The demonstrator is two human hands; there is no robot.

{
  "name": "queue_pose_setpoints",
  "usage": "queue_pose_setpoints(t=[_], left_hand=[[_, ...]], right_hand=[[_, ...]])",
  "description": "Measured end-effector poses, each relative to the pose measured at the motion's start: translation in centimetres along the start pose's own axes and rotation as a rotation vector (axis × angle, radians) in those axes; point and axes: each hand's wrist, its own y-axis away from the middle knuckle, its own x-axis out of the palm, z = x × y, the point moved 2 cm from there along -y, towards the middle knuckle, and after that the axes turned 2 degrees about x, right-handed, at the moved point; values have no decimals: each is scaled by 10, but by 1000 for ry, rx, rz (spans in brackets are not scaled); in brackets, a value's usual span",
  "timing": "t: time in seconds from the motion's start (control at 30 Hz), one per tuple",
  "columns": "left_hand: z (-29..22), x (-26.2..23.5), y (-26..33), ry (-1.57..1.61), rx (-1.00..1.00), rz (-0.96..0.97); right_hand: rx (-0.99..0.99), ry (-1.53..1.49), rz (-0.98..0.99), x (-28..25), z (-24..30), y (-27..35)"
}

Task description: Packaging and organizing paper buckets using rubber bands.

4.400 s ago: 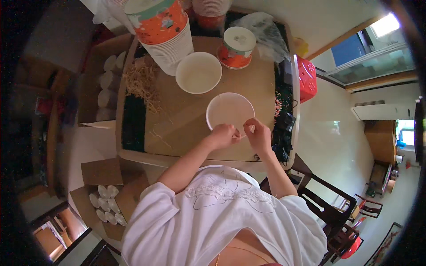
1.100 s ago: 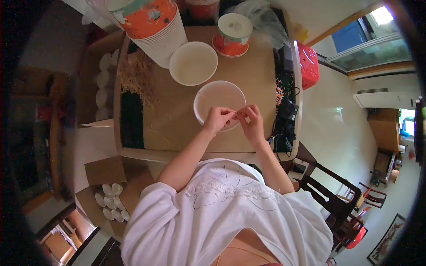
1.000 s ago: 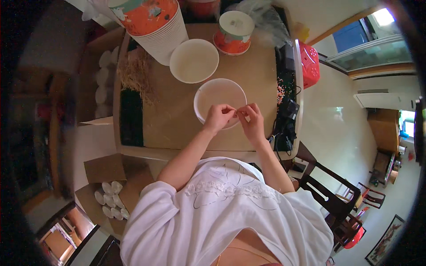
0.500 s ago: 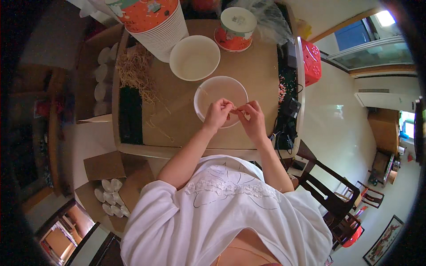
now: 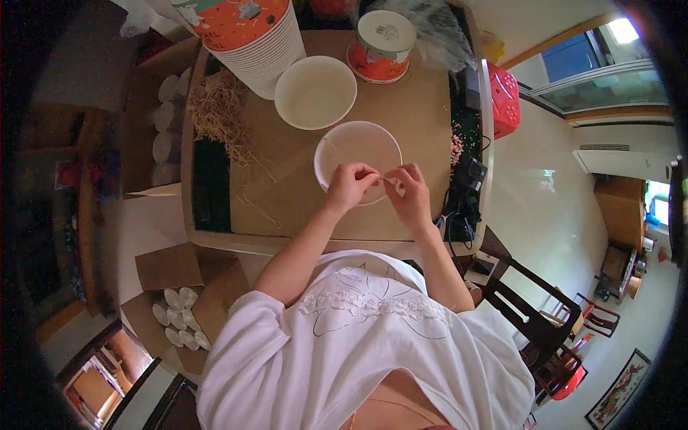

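Note:
Both hands are over a round white bowl (image 5: 358, 141) on the brown board. My left hand (image 5: 350, 185) has its fingers pinched together above the bowl's near part. Just to its right, my right hand (image 5: 409, 195) is also closed in a pinch, fingertips toward the left ones. Whatever the fingers hold is too small to make out. A thin pale strand shows inside the bowl's left wall. Behind the bowl stands an open white paper tub (image 5: 315, 93). A tangled heap of tan, straw-like strands (image 5: 218, 115) lies at the left.
A tall stack of orange-printed paper tubs (image 5: 261, 50) stands at the back left, with a lidded tub (image 5: 383, 44) further right. Black cables and adapters (image 5: 466, 204) lie along the table's right side, near small pink bits (image 5: 456, 147). Cartons of white cups (image 5: 179, 317) are at the left.
The two hands' fingertips, which were nearly touching, have drawn slightly apart. The bowl and the other things stay in place.

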Motion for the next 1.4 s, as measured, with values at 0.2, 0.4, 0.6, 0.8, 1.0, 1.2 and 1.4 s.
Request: queue_pose_setpoints(t=[0.2,0.4,0.6,0.8,1.0,1.2,1.4], left_hand=[[-9,-4,2,141,-168,21],[-8,-5,5,124,-89,18],[-7,-1,5,-7,93,-16],[-6,-1,2,-5,43,-83],[-10,1,7,-127,190,-213],[-17,1,7,-187,241,-211],[-40,-7,24,-316,254,-125]], right_hand=[[38,-108,21,6,-1,-3],[42,-149,-43,4,0,-3],[34,-146,-67,2,1,-3],[36,-131,-1,3,-4,-1],[-33,-112,5,4,-5,1],[12,-170,13,1,9,2],[92,-282,-49,-12,4,7]])
